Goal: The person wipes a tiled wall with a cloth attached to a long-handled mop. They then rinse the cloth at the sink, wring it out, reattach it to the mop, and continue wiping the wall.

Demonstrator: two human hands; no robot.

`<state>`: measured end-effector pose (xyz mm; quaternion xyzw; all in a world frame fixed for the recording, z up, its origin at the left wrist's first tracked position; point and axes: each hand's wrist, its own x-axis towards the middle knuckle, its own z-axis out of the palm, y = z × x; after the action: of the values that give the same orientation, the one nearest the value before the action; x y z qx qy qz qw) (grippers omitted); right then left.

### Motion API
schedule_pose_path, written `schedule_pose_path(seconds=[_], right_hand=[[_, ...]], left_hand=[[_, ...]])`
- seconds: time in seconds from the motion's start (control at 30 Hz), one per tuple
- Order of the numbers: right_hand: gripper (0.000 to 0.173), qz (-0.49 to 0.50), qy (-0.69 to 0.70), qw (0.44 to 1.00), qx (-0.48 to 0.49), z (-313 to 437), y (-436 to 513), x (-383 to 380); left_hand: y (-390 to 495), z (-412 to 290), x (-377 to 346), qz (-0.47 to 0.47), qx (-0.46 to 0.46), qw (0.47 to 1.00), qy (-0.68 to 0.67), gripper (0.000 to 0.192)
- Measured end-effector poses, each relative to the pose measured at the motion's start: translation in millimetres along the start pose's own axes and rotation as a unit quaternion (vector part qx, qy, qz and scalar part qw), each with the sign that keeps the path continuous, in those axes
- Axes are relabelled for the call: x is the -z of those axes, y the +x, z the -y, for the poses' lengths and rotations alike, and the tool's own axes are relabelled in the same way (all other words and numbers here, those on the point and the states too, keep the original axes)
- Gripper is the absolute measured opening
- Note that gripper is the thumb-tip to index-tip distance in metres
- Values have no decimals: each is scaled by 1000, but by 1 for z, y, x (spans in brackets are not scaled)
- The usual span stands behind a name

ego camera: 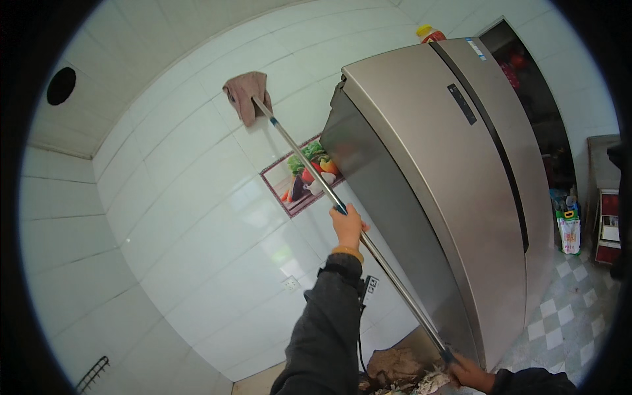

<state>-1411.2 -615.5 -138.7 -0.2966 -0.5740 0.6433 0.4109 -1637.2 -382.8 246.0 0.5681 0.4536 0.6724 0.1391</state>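
Note:
A long metal mop pole [301, 153] runs slantwise across the view, with a brownish-pink cloth [247, 94] draped over its head. The cloth lies against the white tiled wall [197, 197], high up and left of the refrigerator. My left hand [348, 227] is closed around the middle of the pole, at a dark joint. Down at the lower end, my right hand [469, 371] grips the pole near its dark end piece. Behind the pole, a tile picture of vegetables [296, 190] is partly covered by the pole and the refrigerator side.
A tall bronze-coloured refrigerator [444, 163] stands close on the right, with a yellow-lidded jar [428, 33] on top. A power strip [370, 289] with a cable and a wall socket [291, 283] sit low on the wall. Crumpled brown material [395, 365] lies at the bottom. A wire rack [93, 374] is lower left.

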Motion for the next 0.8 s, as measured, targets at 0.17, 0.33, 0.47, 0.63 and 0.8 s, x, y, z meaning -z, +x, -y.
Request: schedule_pose_path(seconds=[0.17,0.33,0.47,0.63,0.8], right_hand=[[34,49,0,995,82,140,43,-14],[44,37,-26,994,104,262,89,0],[49,57,-64,987,137,337,121,4],[48,122,-26,980,158,391,159,-3],[44,214,96,950,205,399,201,-7]], left_hand=[[-6,-47,-14,45,-13,994,-103,23],[-9,-90,-40,104,-50,982,-146,16],[45,-138,-47,74,-78,986,-124,15],[101,-182,-27,26,-104,985,-133,17],[138,-185,-14,16,-102,979,-174,22]])
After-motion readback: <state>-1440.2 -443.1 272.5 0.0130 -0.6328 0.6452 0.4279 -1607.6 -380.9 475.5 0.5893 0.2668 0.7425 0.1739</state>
